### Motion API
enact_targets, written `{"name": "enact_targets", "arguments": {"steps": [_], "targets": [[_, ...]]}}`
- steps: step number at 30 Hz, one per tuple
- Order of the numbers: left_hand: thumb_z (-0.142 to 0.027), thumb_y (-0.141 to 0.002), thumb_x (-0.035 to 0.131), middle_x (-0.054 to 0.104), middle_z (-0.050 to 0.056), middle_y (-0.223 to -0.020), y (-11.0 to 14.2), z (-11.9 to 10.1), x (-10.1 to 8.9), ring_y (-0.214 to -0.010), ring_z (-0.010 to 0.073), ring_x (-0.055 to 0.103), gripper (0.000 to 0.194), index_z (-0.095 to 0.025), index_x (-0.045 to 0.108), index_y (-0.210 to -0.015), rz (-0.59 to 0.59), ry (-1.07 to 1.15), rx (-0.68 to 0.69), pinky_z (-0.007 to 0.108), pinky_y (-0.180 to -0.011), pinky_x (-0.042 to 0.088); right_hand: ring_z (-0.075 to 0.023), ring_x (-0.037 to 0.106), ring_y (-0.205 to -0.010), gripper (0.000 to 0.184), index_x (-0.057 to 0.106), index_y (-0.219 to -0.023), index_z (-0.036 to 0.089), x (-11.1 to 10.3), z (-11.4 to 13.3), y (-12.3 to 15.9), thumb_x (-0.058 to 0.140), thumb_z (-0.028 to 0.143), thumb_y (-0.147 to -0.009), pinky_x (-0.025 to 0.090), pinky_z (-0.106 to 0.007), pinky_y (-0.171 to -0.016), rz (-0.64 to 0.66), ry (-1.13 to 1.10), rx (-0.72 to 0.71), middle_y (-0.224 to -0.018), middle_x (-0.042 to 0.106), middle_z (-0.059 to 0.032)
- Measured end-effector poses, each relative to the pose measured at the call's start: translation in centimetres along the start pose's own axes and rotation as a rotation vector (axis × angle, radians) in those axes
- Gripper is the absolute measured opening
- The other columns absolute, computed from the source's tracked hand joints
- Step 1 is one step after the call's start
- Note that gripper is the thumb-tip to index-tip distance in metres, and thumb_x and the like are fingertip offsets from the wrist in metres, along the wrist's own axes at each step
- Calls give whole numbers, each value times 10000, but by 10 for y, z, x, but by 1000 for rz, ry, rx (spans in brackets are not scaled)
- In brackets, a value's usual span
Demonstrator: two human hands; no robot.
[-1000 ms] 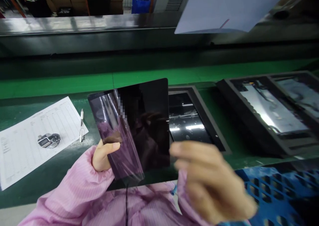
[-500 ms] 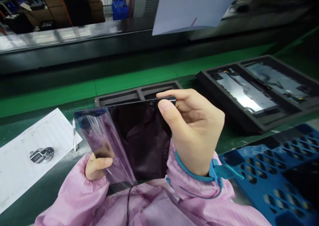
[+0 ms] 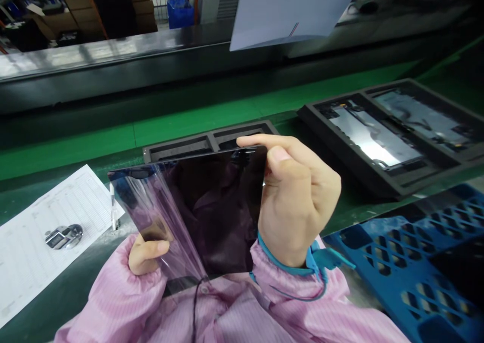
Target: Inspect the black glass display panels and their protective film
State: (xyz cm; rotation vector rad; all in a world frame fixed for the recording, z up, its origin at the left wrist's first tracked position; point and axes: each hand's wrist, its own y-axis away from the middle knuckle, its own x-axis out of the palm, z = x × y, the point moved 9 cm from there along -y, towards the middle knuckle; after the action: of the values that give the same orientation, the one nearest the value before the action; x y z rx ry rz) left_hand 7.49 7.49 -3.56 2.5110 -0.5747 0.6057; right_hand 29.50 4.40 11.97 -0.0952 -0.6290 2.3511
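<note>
A dark, glossy screen panel is held up, tilted, in front of my body. Clear film lies loose and creased over its left part. My left hand grips the panel's left side, its thumb pressed on the front over the film and its other fingers hidden behind. At the upper right corner, my right hand closes on the panel; the index finger reaches along behind the top edge and the bent thumb sits by the right edge. A teal wrist strap circles the right wrist.
A black tray with compartments lies behind the panel. To the right, another black tray holds metallic panels, near a blue lattice crate. On the left are a printed sheet, a tally counter and a pen.
My right thumb has slid off the panel's front face to its right edge and bent. The panel has tilted slightly, while the left hand keeps its grip.
</note>
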Motion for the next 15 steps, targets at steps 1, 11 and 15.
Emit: {"name": "enact_targets", "arguments": {"steps": [1,11,15], "targets": [[-355,-567,870,698,21,-646,0,-1,0,-584,158,625,198,-201,788,-660,-9,10,5,278,-570,477,-109,562,-719,270,779,-1016,230,1,-2,0,512,271,-998,351,-251,-555,10,-39,7,-834,634,-29],[-409,-587,939,703,-1,-694,0,3,9,-589,148,631,378,-187,717,-799,-47,57,3,266,-586,504,-209,589,-1216,348,544,-1296,230,3,22,14,573,256,-950,543,-387,-946,26,339,-383,-1340,556,-78],[-447,-440,1005,744,25,-871,-13,-4,18,-832,224,710,674,-211,707,-996,-6,62,168,348,-804,586,-277,534,-1339,475,665,-1164,203,16,-3,25,408,575,-1020,493,-523,-1124,380,383,-251,-1457,502,-119]]}}
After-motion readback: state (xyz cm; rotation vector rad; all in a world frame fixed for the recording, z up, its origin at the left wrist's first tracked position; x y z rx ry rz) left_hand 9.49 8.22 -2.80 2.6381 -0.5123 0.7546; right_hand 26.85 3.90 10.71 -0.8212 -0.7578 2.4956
